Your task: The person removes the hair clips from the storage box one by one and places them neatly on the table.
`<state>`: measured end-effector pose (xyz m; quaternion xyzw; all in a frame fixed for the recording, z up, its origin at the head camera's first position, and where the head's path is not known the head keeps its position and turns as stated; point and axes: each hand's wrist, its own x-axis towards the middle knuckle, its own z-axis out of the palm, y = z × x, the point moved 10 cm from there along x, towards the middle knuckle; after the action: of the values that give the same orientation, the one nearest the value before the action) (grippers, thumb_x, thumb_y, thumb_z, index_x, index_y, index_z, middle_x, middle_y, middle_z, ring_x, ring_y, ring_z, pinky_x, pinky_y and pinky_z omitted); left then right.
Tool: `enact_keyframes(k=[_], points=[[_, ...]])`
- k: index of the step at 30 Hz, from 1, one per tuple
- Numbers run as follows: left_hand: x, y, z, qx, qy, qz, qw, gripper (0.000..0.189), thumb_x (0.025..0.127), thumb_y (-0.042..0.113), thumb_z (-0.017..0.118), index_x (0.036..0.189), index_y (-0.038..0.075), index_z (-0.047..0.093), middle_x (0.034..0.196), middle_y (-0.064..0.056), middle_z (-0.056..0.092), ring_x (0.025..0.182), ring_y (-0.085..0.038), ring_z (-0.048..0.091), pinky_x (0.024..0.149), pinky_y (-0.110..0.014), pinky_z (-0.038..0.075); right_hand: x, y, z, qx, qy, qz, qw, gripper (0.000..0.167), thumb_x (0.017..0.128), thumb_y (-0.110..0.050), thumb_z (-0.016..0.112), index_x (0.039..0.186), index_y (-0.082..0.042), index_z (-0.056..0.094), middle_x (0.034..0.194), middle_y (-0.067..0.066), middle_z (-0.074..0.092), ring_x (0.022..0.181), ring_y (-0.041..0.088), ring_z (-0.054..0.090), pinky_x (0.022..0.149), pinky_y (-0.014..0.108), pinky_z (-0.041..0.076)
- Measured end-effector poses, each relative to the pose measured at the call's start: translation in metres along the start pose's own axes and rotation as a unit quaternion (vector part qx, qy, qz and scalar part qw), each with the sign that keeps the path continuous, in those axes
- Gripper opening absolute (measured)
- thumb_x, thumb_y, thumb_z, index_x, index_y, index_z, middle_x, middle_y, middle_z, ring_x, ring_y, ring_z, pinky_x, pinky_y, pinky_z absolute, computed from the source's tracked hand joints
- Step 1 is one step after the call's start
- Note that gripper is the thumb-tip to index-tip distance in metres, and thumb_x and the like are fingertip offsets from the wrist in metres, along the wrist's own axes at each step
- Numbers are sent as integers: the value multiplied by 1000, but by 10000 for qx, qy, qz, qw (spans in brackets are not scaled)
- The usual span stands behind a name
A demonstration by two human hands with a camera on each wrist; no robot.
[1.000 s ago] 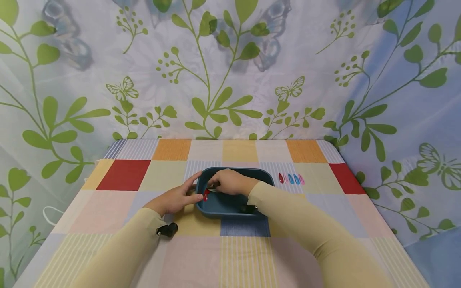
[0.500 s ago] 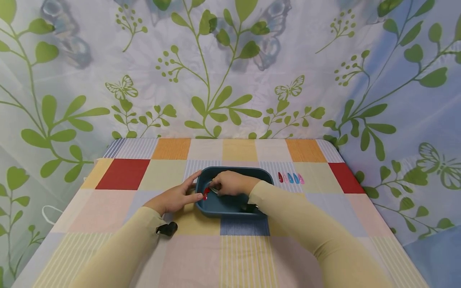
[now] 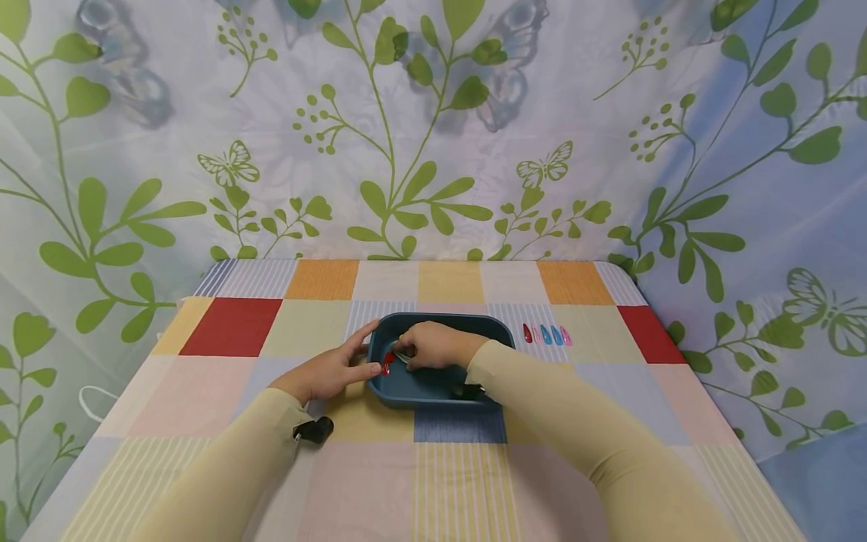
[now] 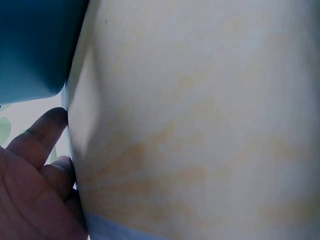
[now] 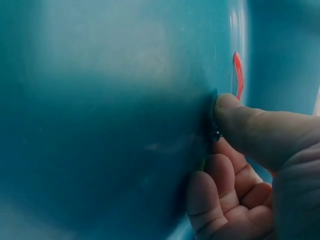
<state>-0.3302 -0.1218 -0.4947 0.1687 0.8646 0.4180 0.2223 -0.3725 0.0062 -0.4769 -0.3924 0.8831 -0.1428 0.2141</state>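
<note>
My left hand (image 3: pixel 330 373) rests against the left end of a dark blue plastic tray (image 3: pixel 497 324), thumb and forefinger spread along its rim. Its other fingers lie outside the wall in the left wrist view. Inside the tray, near that same end, my right hand (image 3: pixel 436 345) pinches a small hair clip (image 5: pixel 215 120) between thumb and fingertips; most of the clip is hidden and its colour is hard to tell. Red hair clips (image 3: pixel 387 366) lie beside the fingertips, close to the tray's left wall. One red clip (image 5: pixel 238 75) shows past the thumb in the right wrist view.
To the right of the tray, several hair clips lie side by side in a row: a dark red clip (image 3: pixel 527 333), blue clips (image 3: pixel 546 335) and pink ones (image 3: pixel 566 336). A patchwork cloth (image 3: pixel 352 482) covers the table. A leaf-patterned curtain (image 3: pixel 433 135) hangs behind.
My right hand's fingertips have shifted slightly within the tray, and more of a pale clip edge shows beside them. The left hand, the tray and the row of clips have stayed put.
</note>
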Motion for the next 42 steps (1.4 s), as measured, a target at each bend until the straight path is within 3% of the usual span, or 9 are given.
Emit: enact_keyframes(k=[15, 23, 33, 42], points=[[0, 1, 1, -19, -40, 11, 10000, 87, 105, 49, 63, 169, 44, 4, 168, -20, 38, 153, -43, 40, 122, -70, 27, -1, 3, 1, 249, -38, -80, 9997, 41, 95, -20, 80, 134, -14, 73, 86, -7, 70, 75, 5, 58, 70, 21, 49], [1, 1, -1, 21, -28, 25, 10000, 89, 104, 50, 63, 170, 38, 3, 167, -21, 38, 153, -44, 40, 121, -72, 28, 0, -1, -1, 137, 30, -129, 9998, 39, 97, -24, 78, 134, -13, 73, 78, -8, 62, 71, 6, 54, 67, 21, 44], [1, -1, 0, 2, -11, -48, 10000, 86, 105, 48, 63, 167, 48, 4, 168, -18, 38, 154, -42, 40, 122, -71, 27, 2, -6, -2, -277, 29, -141, 9995, 35, 98, -20, 76, 132, -13, 74, 79, -6, 61, 73, 8, 54, 68, 22, 44], [0, -2, 1, 27, -14, -103, 9999, 88, 103, 51, 63, 168, 48, 3, 168, -19, 38, 155, -43, 38, 122, -72, 27, -1, -1, -3, -161, 51, 112, 9998, 37, 98, -9, 68, 135, -13, 72, 87, -4, 66, 74, 10, 57, 65, 22, 46]])
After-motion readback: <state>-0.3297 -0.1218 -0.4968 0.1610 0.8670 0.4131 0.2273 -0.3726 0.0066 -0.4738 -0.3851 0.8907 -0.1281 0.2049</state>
